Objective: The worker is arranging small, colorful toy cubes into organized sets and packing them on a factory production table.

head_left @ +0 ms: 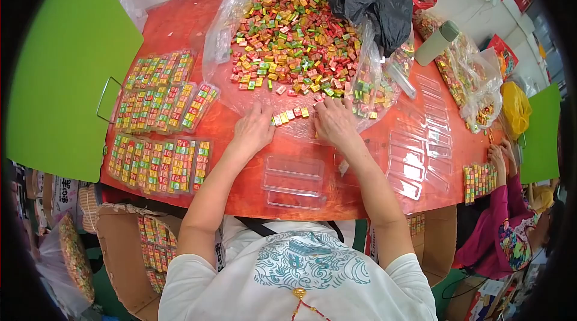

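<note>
A short row of tiny box-shaped packets (pixel 290 117), red, yellow, green and white, lies on clear plastic sheeting between my hands. My left hand (pixel 255 127) closes in at the row's left end with bent fingers. At the right end, my right hand (pixel 335 120) has its fingers curled down against the packets; its fingertips are partly hidden. Just beyond spreads a large heap of loose packets (pixel 294 39) on the sheeting. Nearer my body lies a clear plastic tray (pixel 293 174) with long compartments.
Filled trays (pixel 159 165) cover the table's left side. Clear trays (pixel 421 141) lie to the right. A black bag (pixel 366 0) and a pale green bottle (pixel 437 43) stand beyond. At far right a co-worker's hands (pixel 502 157) are beside packet rows (pixel 479 183). Cardboard boxes (pixel 123 261) sit below.
</note>
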Available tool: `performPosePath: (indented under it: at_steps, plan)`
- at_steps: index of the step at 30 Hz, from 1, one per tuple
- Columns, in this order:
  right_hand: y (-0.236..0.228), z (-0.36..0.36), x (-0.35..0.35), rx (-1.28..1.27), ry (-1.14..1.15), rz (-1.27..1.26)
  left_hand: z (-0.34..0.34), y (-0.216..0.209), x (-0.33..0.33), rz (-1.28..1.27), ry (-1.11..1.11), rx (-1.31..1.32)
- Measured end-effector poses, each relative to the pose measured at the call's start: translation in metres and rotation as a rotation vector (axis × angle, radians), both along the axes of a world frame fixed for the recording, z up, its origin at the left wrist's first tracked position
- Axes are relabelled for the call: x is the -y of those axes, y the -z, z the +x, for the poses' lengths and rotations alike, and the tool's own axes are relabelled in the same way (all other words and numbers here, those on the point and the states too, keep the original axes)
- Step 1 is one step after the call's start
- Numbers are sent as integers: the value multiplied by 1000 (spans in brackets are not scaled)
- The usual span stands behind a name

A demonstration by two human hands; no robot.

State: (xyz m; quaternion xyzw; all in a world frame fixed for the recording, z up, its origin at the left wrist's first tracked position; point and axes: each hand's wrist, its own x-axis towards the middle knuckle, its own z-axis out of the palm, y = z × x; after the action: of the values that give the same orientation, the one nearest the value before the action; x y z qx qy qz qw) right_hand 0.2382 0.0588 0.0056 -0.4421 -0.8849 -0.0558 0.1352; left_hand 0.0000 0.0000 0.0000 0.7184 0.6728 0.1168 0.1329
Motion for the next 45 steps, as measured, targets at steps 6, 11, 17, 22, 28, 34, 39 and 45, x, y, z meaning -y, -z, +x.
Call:
performPosePath:
  at_steps: [6, 11, 17, 22, 28, 34, 39, 45]
  plan:
    - [15, -8, -21, -26, -103, 76, 12, -2, 3, 58, 11, 73]
    - [11, -8, -24, -73, -135, -89, 15, -1, -1, 102, 68, 84]
    - [8, -6, -27, -38, -199, -100, 21, -2, -7, 50, 65, 84]
    - [15, -11, -35, -38, -232, -103, 25, 3, -15, 41, 68, 34]
    - [15, -11, -31, -59, -229, -16, 24, 7, -20, 126, 85, 29]
    - [20, -9, -30, -81, -238, -25, 23, 9, -18, 171, 107, 27]
    - [3, 1, -28, -51, -157, -203, 26, 6, -14, 146, 100, 16]
    - [-3, 6, -29, -17, -176, -109, 24, 8, -17, 150, 101, 7]
